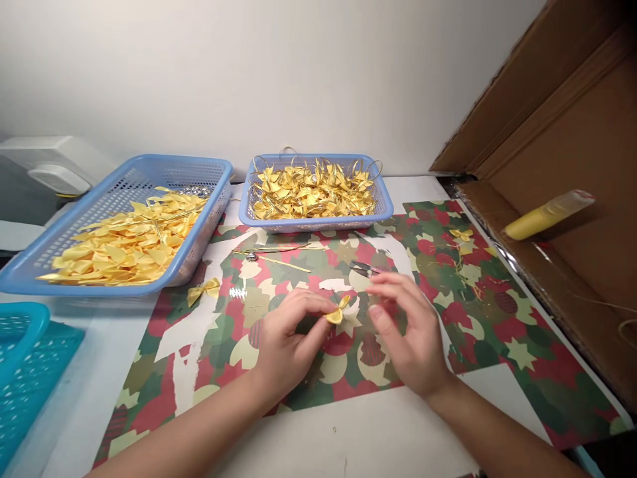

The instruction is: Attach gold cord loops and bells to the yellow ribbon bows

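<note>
My left hand (293, 332) pinches a small yellow ribbon bow (337, 313) between thumb and forefinger, just above the patterned paper. To its right, my right hand (411, 328) is open, fingers apart and slightly curled. By its fingertips lies a dark pointed metal tool (364, 269), partly hidden by the fingers; I cannot tell its exact kind. Beyond the left hand are thin gold ties (283, 257) and a small silver bell-like piece (251, 257). Another yellow bow (204, 290) rests on the left part of the paper.
A blue basket (316, 224) at the back holds bows with gold ties. A larger blue basket (114, 289) at left contains yellow bows and silver pieces. A teal basket (44, 372) stands front left. Cardboard (562, 119) with a yellow-filled tube (547, 216) borders the right.
</note>
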`<state>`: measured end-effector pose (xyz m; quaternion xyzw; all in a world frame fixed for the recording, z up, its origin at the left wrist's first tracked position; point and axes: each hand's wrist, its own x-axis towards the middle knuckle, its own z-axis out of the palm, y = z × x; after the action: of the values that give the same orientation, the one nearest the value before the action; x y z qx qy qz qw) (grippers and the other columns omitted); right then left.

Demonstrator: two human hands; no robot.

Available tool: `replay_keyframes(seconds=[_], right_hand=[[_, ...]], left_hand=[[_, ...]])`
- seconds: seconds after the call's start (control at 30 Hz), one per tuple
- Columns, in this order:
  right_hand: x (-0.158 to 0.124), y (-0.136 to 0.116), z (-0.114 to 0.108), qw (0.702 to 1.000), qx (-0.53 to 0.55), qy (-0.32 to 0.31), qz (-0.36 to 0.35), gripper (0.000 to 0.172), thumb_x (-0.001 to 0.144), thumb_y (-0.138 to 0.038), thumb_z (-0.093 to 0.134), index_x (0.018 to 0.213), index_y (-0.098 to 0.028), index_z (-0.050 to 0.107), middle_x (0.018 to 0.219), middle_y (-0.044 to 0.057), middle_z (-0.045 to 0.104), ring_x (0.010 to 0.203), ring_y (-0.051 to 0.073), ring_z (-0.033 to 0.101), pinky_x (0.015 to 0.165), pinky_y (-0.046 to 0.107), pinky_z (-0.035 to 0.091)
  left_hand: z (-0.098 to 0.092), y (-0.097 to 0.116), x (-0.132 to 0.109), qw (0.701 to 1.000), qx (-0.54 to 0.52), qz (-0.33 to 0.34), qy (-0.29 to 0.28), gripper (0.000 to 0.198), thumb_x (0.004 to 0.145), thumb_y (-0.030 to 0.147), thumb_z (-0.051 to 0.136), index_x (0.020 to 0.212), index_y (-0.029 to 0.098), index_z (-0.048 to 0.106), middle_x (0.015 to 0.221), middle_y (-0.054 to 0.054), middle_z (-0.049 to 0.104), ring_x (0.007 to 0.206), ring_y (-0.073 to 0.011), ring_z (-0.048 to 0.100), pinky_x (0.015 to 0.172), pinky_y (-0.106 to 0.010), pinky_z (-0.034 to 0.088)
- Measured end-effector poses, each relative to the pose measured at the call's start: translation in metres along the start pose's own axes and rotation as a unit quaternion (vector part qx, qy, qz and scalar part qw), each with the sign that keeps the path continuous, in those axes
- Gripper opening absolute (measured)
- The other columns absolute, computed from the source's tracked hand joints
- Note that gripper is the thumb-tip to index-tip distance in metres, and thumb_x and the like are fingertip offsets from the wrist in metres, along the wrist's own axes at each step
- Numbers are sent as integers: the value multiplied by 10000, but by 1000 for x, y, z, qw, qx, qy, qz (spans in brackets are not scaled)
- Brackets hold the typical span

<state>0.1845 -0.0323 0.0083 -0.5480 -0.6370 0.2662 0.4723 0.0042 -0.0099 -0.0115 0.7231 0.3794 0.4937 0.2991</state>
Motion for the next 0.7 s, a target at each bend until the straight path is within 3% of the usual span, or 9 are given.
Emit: replay_keyframes(seconds=[0.1, 0.23, 0.33, 0.53, 0.7], right_hand=[[5, 1, -2, 998, 42, -41, 37, 145, 891, -283, 582, 959, -239, 702, 1118, 84, 618, 1097, 247, 580, 820, 364, 527], [5, 3, 4, 976, 139, -133, 104, 124, 893, -282, 584, 812, -219, 655, 898, 43, 609, 841, 179, 608, 637, 283, 530], [3, 3, 8, 964, 175, -144, 139, 149, 916, -305, 545, 799, -218, 577, 886, 23, 551, 689, 132, 553, 491, 232, 460], [0, 3, 12, 964, 185, -147, 118, 169, 948, -296, 479, 806, -219, 528, 844, 3, 513, 756, 134, 499, 658, 255, 451], [-2, 7, 16, 933, 262, -157, 189, 213, 947, -411, 476, 840, -228, 497, 810, -18, 453, 611, 108, 390, 499, 222, 362]], left_hand=[[0, -1, 1, 1000, 8, 18, -23, 192, 826, 26, 603, 862, 211, 643, 805, -2, 724, 783, -152, 654, 729, -303, 525], [2, -1, 2, 996, 41, 67, -51, 178, 831, 49, 603, 879, 216, 637, 801, -1, 728, 741, -153, 650, 723, -320, 503], [4, 1, 2, 989, 91, 109, -45, 153, 820, 90, 638, 896, 223, 628, 806, -5, 730, 713, -157, 643, 720, -331, 495], [1, 2, 4, 972, 153, 177, -27, 146, 827, 91, 629, 867, 231, 623, 805, -12, 743, 694, -165, 634, 696, -320, 497], [-1, 1, 8, 977, 123, 168, -54, 109, 855, 104, 622, 843, 211, 608, 793, -16, 732, 689, -154, 659, 655, -297, 486]])
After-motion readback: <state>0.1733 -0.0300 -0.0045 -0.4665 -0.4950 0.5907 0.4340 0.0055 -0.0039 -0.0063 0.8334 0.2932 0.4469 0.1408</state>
